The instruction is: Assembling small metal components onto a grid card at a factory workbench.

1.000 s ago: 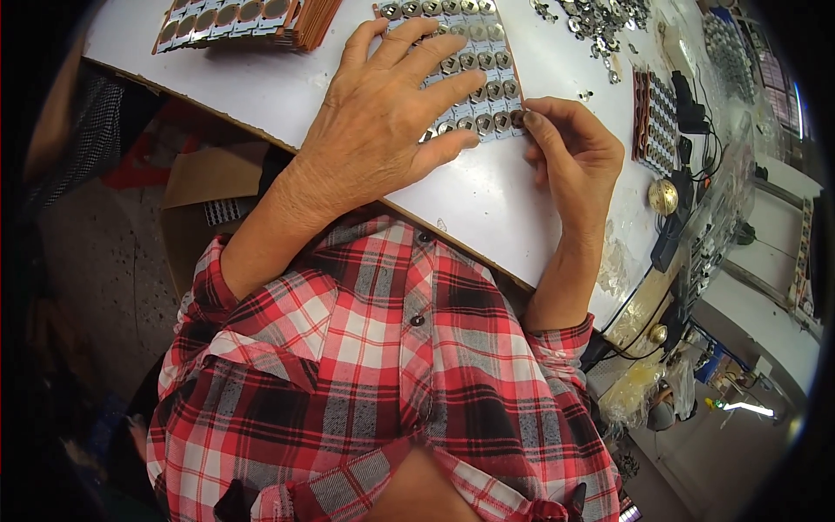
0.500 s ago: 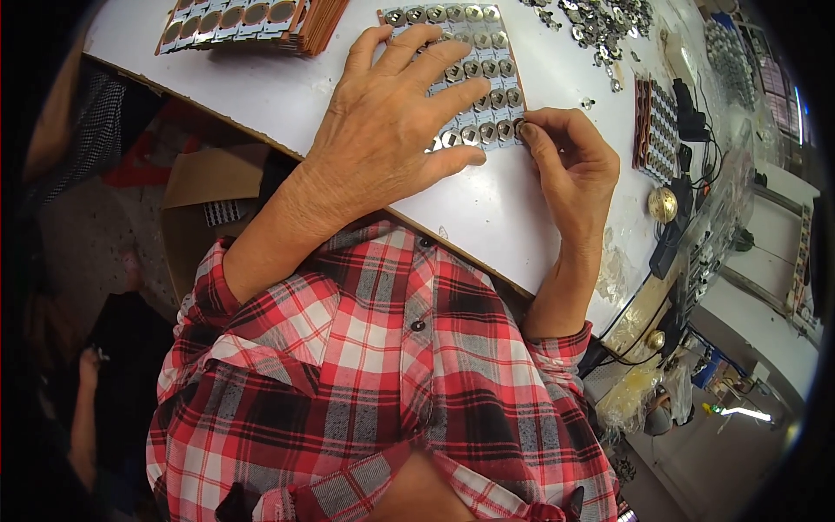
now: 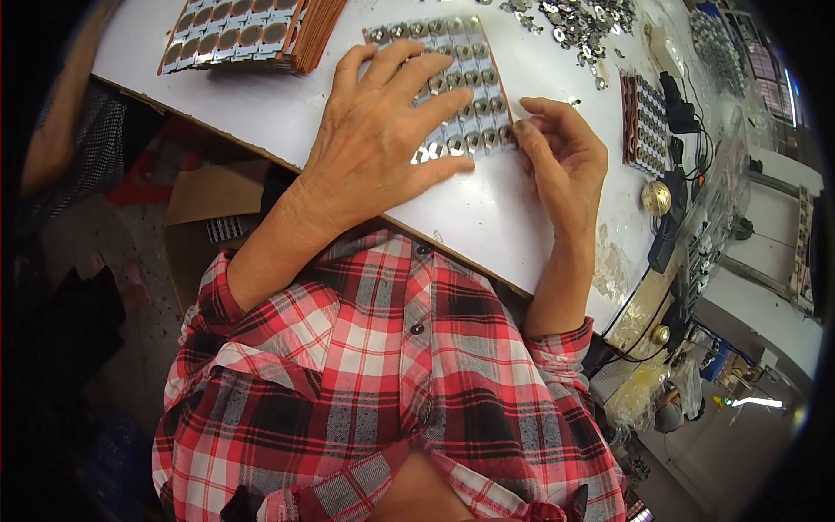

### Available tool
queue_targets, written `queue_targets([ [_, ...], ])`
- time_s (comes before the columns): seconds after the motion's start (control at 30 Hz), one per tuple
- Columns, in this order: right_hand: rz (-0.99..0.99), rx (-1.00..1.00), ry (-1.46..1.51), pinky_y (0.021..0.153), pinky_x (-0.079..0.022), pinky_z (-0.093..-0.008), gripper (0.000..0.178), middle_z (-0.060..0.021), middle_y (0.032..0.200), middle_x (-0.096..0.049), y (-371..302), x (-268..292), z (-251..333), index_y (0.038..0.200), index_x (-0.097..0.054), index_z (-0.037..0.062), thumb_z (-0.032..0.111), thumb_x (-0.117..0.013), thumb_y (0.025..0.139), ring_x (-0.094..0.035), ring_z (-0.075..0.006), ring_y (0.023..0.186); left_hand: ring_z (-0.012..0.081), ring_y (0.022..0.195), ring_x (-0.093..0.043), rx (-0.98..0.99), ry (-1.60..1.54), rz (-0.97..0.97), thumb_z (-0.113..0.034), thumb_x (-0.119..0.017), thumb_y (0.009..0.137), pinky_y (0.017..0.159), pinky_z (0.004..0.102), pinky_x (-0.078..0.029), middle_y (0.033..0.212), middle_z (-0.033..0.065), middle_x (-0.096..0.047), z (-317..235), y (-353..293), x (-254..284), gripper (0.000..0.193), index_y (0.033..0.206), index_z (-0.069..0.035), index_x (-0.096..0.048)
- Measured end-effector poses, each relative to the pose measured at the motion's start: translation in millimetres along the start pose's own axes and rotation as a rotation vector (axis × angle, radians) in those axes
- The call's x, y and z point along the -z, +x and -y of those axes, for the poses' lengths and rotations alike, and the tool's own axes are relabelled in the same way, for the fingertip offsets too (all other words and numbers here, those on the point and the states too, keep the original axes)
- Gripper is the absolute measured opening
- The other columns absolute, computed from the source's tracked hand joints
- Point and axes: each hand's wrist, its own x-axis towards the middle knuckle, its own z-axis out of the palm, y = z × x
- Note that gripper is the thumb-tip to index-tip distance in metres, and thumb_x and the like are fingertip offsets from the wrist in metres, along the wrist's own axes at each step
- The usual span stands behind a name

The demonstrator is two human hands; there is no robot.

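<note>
A light-blue circuit board panel (image 3: pixel 474 66) lies on the white table, set with rows of shiny metal clips. My left hand (image 3: pixel 370 130) rests on the panel's left part with fingers spread, hiding much of it. At the panel's right edge is my right hand (image 3: pixel 565 161). Its thumb tip touches or nearly touches the lower right corner, and the index finger stands apart from the thumb. No object shows between them.
Loose metal clips (image 3: pixel 581 19) are heaped at the far right. A stack of panels with copper discs (image 3: pixel 230 39) stands far left. Clip-covered panels (image 3: pixel 645 126), a round gold-coloured object (image 3: pixel 656 198) and black cables lie right. Below the table's edge is a cardboard box (image 3: pixel 213 190). Another person's arm (image 3: pixel 56 130) shows at left.
My right thumb and index finger have parted at the panel's lower right corner, where they were close together on a clip. My left hand stays spread on the panel. The whole view has shifted slightly.
</note>
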Motion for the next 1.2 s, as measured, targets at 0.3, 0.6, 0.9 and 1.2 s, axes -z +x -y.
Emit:
queue_targets([
  [0.3,-0.089,0.442,-0.786,0.106,-0.038,-0.0544,0.109,-0.0293,0.139,-0.051,-49.7,-63.8,35.4,0.147,-0.042,-0.0064,0.052,-0.088,0.068,-0.052,-0.0427,0.124,0.0356,0.110,-0.063,-0.013,-0.286,-0.365,-0.045,-0.074,0.090,0.094,0.0416,-0.052,0.124,0.0237,-0.064,3.0,-31.0,7.5,0.062,0.123,0.007,-0.066],
  [0.6,0.056,0.429,-0.697,0.114,-0.033,-0.0512,0.105,-0.0330,0.154,-0.039,-50.0,-58.5,41.2,0.154,-0.035,0.0011,0.025,-0.088,0.067,-0.044,-0.0457,0.138,0.0327,0.115,-0.064,0.174,-0.430,-0.358,-0.018,-0.068,0.096,0.100,0.0391,-0.050,0.124,0.0225,-0.066,-0.1,-48.5,17.9,0.036,0.121,0.007,-0.066],
  [0.9,-0.059,0.420,-0.807,0.101,-0.041,-0.0468,0.108,-0.0232,0.137,-0.057,-38.4,-52.0,42.9,0.150,-0.040,-0.0012,0.038,-0.090,0.064,-0.056,-0.0372,0.123,0.0252,0.114,-0.064,0.249,-0.617,-0.548,-0.007,-0.068,0.095,0.096,0.0346,-0.051,0.126,0.0189,-0.065,-2.1,-57.3,11.8,0.028,0.120,0.006,-0.066],
  [1.2,-0.046,0.390,-0.806,0.102,-0.041,-0.0457,0.104,-0.0220,0.139,-0.057,-47.7,-35.3,41.0,0.150,-0.042,0.0000,0.034,-0.088,0.063,-0.058,-0.0364,0.123,0.0170,0.090,-0.071,0.342,-0.743,-0.571,0.004,-0.059,0.098,0.078,0.0255,-0.057,0.120,0.0193,-0.066,-9.8,-91.3,30.9,0.026,0.124,0.006,-0.062],
])
